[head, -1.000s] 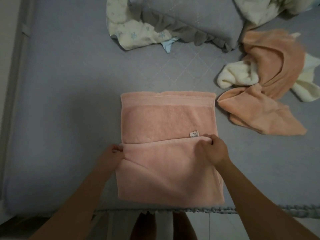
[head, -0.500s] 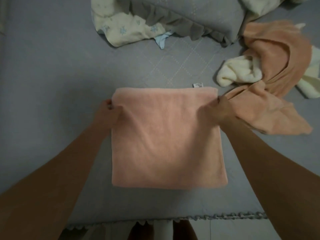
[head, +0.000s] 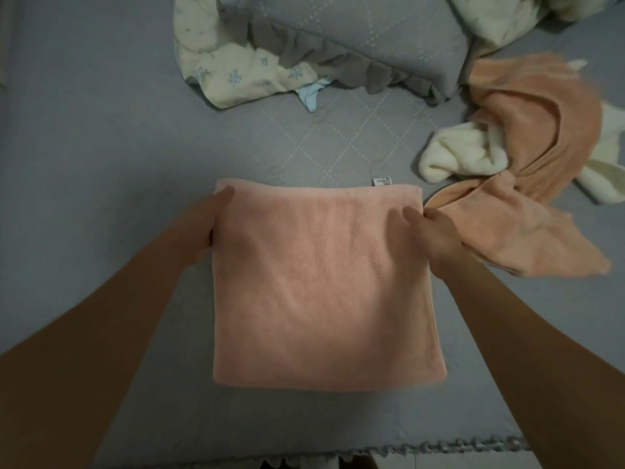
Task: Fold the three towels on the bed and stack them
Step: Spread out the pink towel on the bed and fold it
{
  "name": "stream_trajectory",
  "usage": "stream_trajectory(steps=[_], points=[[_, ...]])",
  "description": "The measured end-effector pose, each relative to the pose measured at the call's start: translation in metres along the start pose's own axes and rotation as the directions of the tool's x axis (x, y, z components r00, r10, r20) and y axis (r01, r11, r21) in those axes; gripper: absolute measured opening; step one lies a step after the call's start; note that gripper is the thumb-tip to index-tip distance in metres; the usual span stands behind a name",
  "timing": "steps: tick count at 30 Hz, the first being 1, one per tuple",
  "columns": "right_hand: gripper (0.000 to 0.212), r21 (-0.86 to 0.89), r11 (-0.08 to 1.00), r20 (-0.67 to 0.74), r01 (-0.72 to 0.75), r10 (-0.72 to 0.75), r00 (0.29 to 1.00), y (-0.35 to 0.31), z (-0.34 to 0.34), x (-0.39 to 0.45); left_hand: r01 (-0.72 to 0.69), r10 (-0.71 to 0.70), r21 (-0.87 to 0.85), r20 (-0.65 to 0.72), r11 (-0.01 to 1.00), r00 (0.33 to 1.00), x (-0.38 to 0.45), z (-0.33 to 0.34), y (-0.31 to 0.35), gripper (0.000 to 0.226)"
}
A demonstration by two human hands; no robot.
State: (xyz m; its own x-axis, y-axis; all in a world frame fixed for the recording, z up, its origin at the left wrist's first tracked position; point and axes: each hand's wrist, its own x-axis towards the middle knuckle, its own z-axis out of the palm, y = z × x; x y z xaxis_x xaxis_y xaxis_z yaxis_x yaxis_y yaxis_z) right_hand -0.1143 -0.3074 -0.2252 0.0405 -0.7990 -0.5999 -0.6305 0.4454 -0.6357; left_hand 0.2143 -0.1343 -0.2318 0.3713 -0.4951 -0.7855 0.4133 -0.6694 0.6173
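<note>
A pink towel lies folded into a near square in the middle of the grey bed, a small white label sticking out at its far edge. My left hand grips its far left corner, thumb on top. My right hand holds its far right edge, fingers on the cloth. To the right lies an orange towel, crumpled and unfolded, tangled with a cream towel.
A grey ruffled pillow and a pale floral blanket lie at the head of the bed. More floral bedding sits at the top right. The bed's fringed front edge runs along the bottom.
Both hands carried the near half of the pink towel up over the far half, closing it into a square. They now rest at its far corners.
</note>
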Motion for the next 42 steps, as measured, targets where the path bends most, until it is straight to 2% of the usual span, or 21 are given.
stream_trajectory(steps=[4,7,9,12,13,16,19,21,22,24,26,28,31,34,35,38,40,42], points=[[0.015,0.062,0.995,-0.029,0.073,-0.072,0.997,-0.026,0.006,0.018,-0.184,0.188,0.067,-0.048,0.981,0.981,0.010,0.000,0.011,0.034],[0.014,0.162,0.973,-0.047,0.162,-0.157,0.987,-0.023,0.001,0.004,-0.366,0.364,-0.024,-0.070,0.930,0.929,-0.008,-0.013,0.007,0.023],[0.015,0.149,0.967,-0.078,0.209,-0.199,0.977,-0.013,-0.005,-0.009,-0.446,0.442,0.002,-0.143,0.895,0.886,-0.020,-0.027,0.000,0.025],[0.008,0.003,0.985,-0.113,0.173,-0.172,0.979,-0.005,-0.002,-0.007,-0.373,0.408,0.180,-0.228,0.910,0.884,-0.012,-0.034,-0.011,0.021],[0.014,-0.027,0.989,-0.118,0.144,-0.146,0.982,-0.005,0.001,-0.003,-0.322,0.379,0.238,-0.259,0.916,0.888,-0.005,-0.034,-0.014,0.023],[0.025,-0.093,0.989,-0.126,0.118,-0.130,0.983,-0.007,0.010,0.009,-0.233,0.348,0.357,-0.305,0.905,0.886,0.015,-0.026,-0.017,0.048],[0.044,-0.130,0.985,-0.083,0.112,-0.124,0.989,-0.009,0.017,0.017,-0.221,0.329,0.345,-0.295,0.912,0.897,0.023,-0.017,-0.008,0.065],[0.061,-0.160,0.983,-0.022,0.094,-0.099,0.995,-0.015,0.018,0.023,-0.263,0.332,0.310,-0.196,0.914,0.923,0.023,-0.010,-0.002,0.054],[0.064,-0.193,0.977,0.000,0.095,-0.097,0.995,-0.017,0.018,0.025,-0.303,0.369,0.346,-0.143,0.888,0.918,0.022,-0.007,0.000,0.048],[0.056,-0.272,0.954,0.010,0.124,-0.126,0.992,-0.019,0.014,0.023,-0.364,0.461,0.491,-0.088,0.791,0.883,0.019,-0.007,0.003,0.051],[0.039,-0.354,0.918,-0.015,0.182,-0.200,0.980,-0.020,0.010,0.016,-0.354,0.517,0.636,-0.084,0.686,0.852,0.016,-0.009,0.004,0.062],[0.022,-0.391,0.890,-0.050,0.235,-0.276,0.960,-0.021,0.007,0.008,-0.298,0.519,0.703,-0.119,0.646,0.846,0.010,-0.013,0.002,0.070],[0.012,-0.254,0.911,-0.130,0.323,-0.363,0.923,-0.026,0.002,-0.004,-0.312,0.584,0.739,-0.133,0.596,0.801,-0.003,-0.021,0.000,0.062],[0.022,-0.140,0.893,-0.204,0.427,-0.449,0.870,-0.034,-0.002,-0.006,-0.364,0.688,0.796,-0.090,0.485,0.720,-0.012,-0.032,-0.003,0.050],[0.021,-0.157,0.889,-0.190,0.430,-0.455,0.870,-0.035,0.000,-0.003,-0.345,0.690,0.828,-0.068,0.442,0.721,-0.012,-0.035,-0.006,0.049],[0.013,-0.268,0.881,-0.115,0.389,-0.430,0.895,-0.034,0.007,0.010,-0.236,0.614,0.898,-0.047,0.372,0.788,-0.007,-0.037,-0.011,0.049],[0.013,-0.230,0.885,-0.116,0.405,-0.439,0.891,-0.037,0.010,0.014,-0.255,0.629,0.896,-0.034,0.363,0.777,-0.007,-0.031,-0.006,0.054],[0.013,-0.175,0.868,-0.102,0.464,-0.485,0.869,-0.044,0.012,0.018,-0.295,0.633,0.909,0.047,0.293,0.773,0.000,-0.024,0.003,0.063]])
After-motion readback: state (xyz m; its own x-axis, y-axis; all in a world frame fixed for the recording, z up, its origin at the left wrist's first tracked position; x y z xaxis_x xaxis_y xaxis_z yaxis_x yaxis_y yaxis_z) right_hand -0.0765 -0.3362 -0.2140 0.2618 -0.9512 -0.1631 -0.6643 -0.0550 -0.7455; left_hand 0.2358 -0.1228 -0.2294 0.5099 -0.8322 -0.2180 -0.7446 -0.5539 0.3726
